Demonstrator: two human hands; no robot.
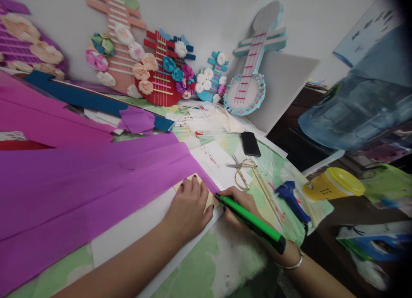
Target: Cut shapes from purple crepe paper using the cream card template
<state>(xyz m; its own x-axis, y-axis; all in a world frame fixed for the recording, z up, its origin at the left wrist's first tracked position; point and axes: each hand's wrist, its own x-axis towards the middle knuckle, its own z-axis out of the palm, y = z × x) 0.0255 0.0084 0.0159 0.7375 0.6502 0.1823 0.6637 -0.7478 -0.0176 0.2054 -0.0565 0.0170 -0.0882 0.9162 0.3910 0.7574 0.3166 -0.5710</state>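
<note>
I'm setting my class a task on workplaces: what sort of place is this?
Probably a craft workroom, perhaps at home or school: a flower-trimmed, red, guitar-shaped model stands at the back, with a broad, purple, paper-like sheet and gold-handled metal scissors in front.

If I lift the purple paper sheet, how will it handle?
The purple paper sheet will probably be floppy, given soft folds along it. It looks thin, so likely light for its size. Running out of view at left, it may sag if held by one end.
</note>
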